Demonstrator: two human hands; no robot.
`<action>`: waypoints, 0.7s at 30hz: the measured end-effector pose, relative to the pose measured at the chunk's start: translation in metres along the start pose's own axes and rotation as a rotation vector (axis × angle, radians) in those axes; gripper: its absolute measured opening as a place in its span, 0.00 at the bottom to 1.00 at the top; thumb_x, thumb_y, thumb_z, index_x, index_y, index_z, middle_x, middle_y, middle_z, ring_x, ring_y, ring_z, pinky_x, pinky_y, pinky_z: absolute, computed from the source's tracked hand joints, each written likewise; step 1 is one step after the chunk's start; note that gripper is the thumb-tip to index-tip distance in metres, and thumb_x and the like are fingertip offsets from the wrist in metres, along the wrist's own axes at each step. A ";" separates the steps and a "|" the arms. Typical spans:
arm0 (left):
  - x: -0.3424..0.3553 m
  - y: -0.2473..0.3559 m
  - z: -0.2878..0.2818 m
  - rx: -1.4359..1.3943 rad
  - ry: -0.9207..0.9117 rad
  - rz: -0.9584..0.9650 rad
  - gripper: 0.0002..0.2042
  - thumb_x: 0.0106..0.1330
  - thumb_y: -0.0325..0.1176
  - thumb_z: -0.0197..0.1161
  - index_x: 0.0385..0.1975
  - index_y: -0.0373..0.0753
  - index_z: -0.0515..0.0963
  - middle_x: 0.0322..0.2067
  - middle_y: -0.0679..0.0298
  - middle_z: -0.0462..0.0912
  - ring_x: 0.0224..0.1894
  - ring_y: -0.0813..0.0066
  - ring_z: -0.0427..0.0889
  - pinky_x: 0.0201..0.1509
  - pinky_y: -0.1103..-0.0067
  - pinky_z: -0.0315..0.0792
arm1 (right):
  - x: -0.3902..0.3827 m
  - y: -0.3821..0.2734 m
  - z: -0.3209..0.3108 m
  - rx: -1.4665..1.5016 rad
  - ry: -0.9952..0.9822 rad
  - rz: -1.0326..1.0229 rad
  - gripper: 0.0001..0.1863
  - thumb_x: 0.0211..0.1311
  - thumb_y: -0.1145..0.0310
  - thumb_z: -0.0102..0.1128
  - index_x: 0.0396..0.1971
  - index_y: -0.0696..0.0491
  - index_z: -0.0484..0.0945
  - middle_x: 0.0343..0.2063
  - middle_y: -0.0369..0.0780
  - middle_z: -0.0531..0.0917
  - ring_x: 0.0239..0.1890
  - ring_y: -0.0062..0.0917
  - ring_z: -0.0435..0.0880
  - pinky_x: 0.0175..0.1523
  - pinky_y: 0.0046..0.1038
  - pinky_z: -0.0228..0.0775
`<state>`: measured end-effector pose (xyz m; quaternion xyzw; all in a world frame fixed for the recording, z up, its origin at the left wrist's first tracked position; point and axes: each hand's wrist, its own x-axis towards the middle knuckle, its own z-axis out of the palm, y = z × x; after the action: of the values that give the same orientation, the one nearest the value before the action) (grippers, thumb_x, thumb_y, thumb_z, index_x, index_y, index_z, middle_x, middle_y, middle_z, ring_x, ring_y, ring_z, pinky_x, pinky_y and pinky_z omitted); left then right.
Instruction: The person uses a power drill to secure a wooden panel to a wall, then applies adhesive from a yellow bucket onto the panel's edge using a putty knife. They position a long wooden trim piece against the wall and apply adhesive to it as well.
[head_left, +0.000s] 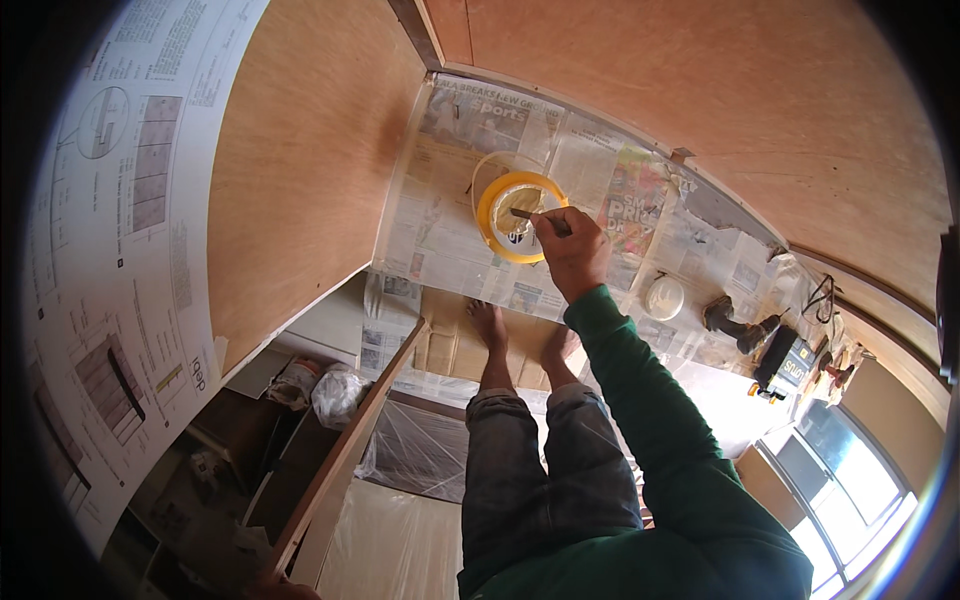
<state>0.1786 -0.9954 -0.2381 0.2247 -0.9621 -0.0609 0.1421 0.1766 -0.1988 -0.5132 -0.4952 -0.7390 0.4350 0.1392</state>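
My right hand (575, 250) is closed around a small flat-bladed tool like a putty knife (521, 213). Its dark blade reaches over the mouth of a round bucket (484, 218) with a yellow rim and a thin, raised handle. Pale, creamy paste (512, 201) coats the inside of the bucket, which sits on a newspaper-covered surface (425, 235). At the bottom left, a dim reddish-brown shape lies against the edge of a wooden board (345, 445). It may be my left hand, but the fingers cannot be made out.
My bare feet (488, 325) stand on cardboard (440, 345). To the right are a white round tub (663, 298), a power drill (738, 325) and a black box (785, 360). Plywood panels (310, 170) rise around me; a large printed sheet (130, 250) hangs left.
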 end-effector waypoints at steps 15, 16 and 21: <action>-0.005 0.073 0.003 0.459 0.014 -0.050 0.37 0.76 0.57 0.45 0.74 0.36 0.49 0.69 0.44 0.57 0.67 0.47 0.65 0.72 0.54 0.66 | 0.002 0.018 0.034 0.036 0.049 -0.027 0.10 0.64 0.65 0.64 0.36 0.57 0.84 0.26 0.42 0.87 0.28 0.25 0.88 0.38 0.27 0.78; 0.000 0.060 0.003 0.577 0.013 -0.019 0.37 0.76 0.56 0.45 0.74 0.36 0.48 0.70 0.45 0.56 0.68 0.47 0.64 0.73 0.55 0.65 | 0.002 0.019 0.035 0.014 0.060 -0.054 0.10 0.64 0.65 0.64 0.37 0.57 0.84 0.27 0.42 0.87 0.29 0.26 0.88 0.39 0.28 0.78; -0.001 0.056 0.003 -0.040 0.027 -0.218 0.38 0.76 0.57 0.46 0.75 0.36 0.47 0.73 0.48 0.52 0.72 0.48 0.60 0.74 0.57 0.64 | -0.003 0.019 0.042 -0.041 0.050 -0.113 0.10 0.65 0.64 0.64 0.37 0.56 0.84 0.29 0.43 0.88 0.31 0.28 0.88 0.39 0.29 0.78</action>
<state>0.1555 -0.9451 -0.2316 0.3258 -0.9286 -0.0923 0.1519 0.1632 -0.2197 -0.5519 -0.4663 -0.7708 0.3987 0.1718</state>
